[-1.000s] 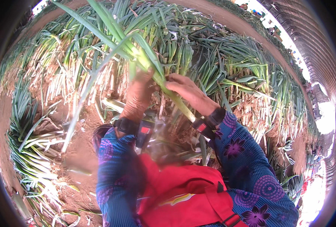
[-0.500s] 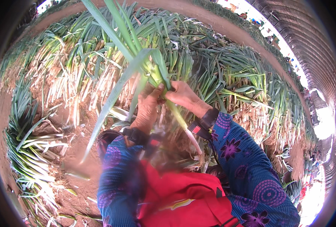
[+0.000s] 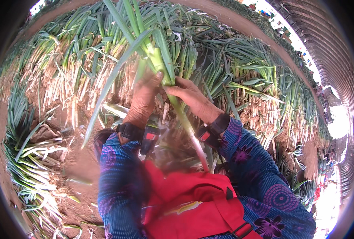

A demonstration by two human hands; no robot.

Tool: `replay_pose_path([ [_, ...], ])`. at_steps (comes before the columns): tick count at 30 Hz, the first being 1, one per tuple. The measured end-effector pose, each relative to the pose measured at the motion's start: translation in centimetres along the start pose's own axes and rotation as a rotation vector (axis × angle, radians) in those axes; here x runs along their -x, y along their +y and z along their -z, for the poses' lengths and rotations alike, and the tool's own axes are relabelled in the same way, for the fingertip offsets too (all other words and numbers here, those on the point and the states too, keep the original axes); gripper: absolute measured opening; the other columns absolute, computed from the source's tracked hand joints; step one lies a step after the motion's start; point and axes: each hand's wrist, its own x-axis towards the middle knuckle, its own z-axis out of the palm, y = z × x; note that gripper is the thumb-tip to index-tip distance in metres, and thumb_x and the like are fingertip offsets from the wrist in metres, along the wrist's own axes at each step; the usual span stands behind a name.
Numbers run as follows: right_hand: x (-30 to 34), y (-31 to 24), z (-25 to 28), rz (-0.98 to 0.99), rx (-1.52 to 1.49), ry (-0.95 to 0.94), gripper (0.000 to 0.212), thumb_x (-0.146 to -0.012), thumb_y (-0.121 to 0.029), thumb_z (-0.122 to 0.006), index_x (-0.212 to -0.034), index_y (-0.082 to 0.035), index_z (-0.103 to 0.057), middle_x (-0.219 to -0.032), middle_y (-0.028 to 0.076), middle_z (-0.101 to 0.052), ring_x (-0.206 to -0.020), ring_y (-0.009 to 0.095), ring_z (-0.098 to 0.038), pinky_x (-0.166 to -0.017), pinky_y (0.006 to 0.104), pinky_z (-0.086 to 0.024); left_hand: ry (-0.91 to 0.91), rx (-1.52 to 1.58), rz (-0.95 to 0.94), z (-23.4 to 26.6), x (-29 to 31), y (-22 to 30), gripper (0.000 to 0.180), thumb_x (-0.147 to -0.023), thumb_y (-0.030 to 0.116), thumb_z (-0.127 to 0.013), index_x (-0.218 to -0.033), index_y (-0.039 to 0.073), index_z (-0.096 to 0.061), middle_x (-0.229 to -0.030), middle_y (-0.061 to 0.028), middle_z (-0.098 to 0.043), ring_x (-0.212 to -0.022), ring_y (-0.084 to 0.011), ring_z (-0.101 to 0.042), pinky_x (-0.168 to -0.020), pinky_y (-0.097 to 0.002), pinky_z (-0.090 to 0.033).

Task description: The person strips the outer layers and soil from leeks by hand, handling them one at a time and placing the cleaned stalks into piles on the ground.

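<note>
- Holding one leek mid-scene, leaves far, pale end near!
- Clamping its stalk in the left hand's fingers
- Pinching it just right with the right hand
- Facing heaped leeks, far side

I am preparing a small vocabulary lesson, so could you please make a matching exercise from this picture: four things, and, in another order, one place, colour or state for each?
Things
1. Long stalk
2. Apron-like garment
3. Ribbed roof
4. Small heap of stalks

Places, colours, states
A. Upper right of the picture
B. Gripped by the left hand and right hand
C. Lower left of the picture
D. Bright red

Pairs: 1-B, 2-D, 3-A, 4-C
</note>
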Motion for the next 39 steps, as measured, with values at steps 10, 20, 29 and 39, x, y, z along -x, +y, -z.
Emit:
replay_pose_path([
  [10,-0.9,2.4,0.2,-0.026,-0.618,0.091,0.031,-0.093,-0.016,-0.054,-0.116,0.006,-0.056,-0.098,0.013,-0.065,-0.09,0.018,-0.063,-0.081,0.0303,-0.05,-0.089,0.033,-0.083,-0.9,-0.4,0.5,0.026,-0.092,0.025,-0.061,-0.107,0.005,-0.063,-0.097,-0.0026,-0.064,-0.085,-0.0147,-0.058,-0.076,-0.0319,-0.044],
  [20,-3.3,5.8,-2.4,0.422,0.335,0.743,0.011,-0.083,-0.01,-0.061,-0.083,0.0,-0.055,-0.062,0.01,-0.048,-0.059,0.011,-0.043,-0.053,0.0297,-0.04,0.21,-0.617,-0.344,0.7,-1.8,-3.0,0.027,-0.085,0.018,-0.069,-0.103,-0.002,-0.064,-0.089,-0.0057,-0.067,-0.079,-0.0101,-0.058,-0.069,-0.0233,-0.046],
  [29,-3.7,6.5,-2.0,0.184,-0.094,0.729,0.017,-0.086,-0.015,-0.06,-0.089,0.001,-0.061,-0.072,0.001,-0.057,-0.066,0.007,-0.047,-0.059,0.0255,-0.039,0.224,-0.209,-0.121,-0.1,-0.3,-1.5,0.023,-0.087,0.014,-0.066,-0.106,0.001,-0.063,-0.094,-0.0062,-0.066,-0.08,-0.0144,-0.064,-0.068,-0.027,-0.054],
  [39,-1.4,10.8,3.0,-0.287,-0.601,0.823,0.017,-0.087,-0.008,-0.058,-0.103,-0.001,-0.059,-0.077,0.006,-0.062,-0.064,0.017,-0.062,-0.058,0.0325,-0.055,0.146,-0.2,-0.206,3.1,-0.4,0.0,0.025,-0.088,0.013,-0.065,-0.111,0.007,-0.059,-0.105,-0.0089,-0.067,-0.096,-0.0231,-0.066,-0.077,-0.034,-0.054],
])
